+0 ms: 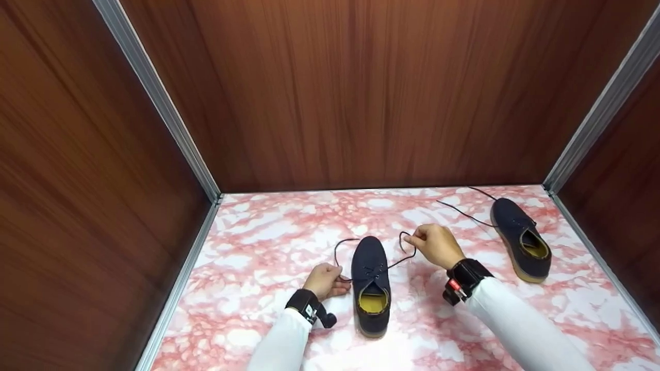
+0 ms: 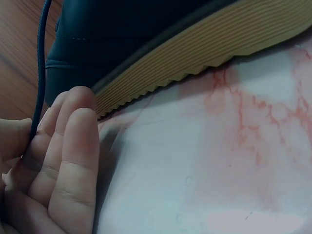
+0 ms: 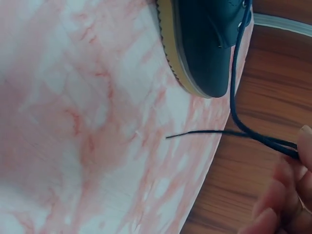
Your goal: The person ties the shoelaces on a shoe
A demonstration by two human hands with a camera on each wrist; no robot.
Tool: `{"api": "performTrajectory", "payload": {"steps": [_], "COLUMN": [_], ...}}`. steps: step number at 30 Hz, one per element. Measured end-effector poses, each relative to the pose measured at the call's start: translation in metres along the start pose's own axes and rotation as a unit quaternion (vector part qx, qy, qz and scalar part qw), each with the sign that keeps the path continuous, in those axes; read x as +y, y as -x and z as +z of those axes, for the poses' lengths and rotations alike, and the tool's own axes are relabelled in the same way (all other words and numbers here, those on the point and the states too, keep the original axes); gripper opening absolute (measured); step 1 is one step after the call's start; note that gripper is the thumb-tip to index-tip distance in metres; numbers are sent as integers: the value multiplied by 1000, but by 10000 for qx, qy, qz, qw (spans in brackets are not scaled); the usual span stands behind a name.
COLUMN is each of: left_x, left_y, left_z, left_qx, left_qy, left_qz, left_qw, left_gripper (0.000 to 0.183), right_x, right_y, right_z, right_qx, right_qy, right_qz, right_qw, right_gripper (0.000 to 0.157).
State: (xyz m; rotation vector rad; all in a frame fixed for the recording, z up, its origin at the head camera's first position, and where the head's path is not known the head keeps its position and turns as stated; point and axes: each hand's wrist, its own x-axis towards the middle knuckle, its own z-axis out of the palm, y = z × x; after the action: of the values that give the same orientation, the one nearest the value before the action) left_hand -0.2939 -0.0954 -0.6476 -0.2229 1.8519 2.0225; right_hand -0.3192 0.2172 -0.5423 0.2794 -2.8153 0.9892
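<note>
A dark navy shoe [image 1: 369,252] with a tan ribbed sole and yellow lining stands upright, toe toward the back wall. My left hand [image 1: 324,281] is at its left side, pinching one shoelace [image 2: 41,63] between thumb and finger; the other fingers lie close by the sole in the left wrist view. Off to the shoe's right, my right hand [image 1: 437,245] pinches the other shoelace [image 3: 234,92], raised from the eyelets. Past those fingertips the lace doubles back, its thin tip hanging free in the right wrist view.
A matching shoe [image 1: 515,232] stands at the right, its loose laces [image 1: 461,212] trailing toward the back left. The red-and-white marbled surface [image 1: 258,309] is bounded by wood-grain panels [image 1: 330,98] with grey metal strips [image 1: 178,288] along the sides.
</note>
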Motion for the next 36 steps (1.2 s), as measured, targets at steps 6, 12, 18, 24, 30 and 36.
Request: {"api": "performTrajectory", "payload": {"steps": [6,12,18,24,30,36], "left_x": [0,-2,-3,-3,-3,-3], "left_y": [3,3,3,4,3,4], "left_z": [0,3,3,2,5,5], "left_qx": [77,183,179,155,185,352], "left_qy": [37,-76,-280,-336,-447,-447], "left_qz": [175,311,430,501,520,514], "left_qw": [9998,9993,9985,9981,9975,9971], "left_gripper": [15,15,25,25,24,22], "right_x": [-12,-33,-67,-107,-103,-73], "right_y": [-6,-17,-31,-40,-34,-24], "right_z": [0,1,8,29,33,30], "right_qx": [-35,35,48,-77,-338,-629], "right_qy": [-81,-72,-60,-397,-516,-572], "right_qz": [37,15,112,-223,-483,-602], "right_qw": [10000,10000,9999,9989,9969,9946], "right_gripper": [29,26,25,24,25,10]}}
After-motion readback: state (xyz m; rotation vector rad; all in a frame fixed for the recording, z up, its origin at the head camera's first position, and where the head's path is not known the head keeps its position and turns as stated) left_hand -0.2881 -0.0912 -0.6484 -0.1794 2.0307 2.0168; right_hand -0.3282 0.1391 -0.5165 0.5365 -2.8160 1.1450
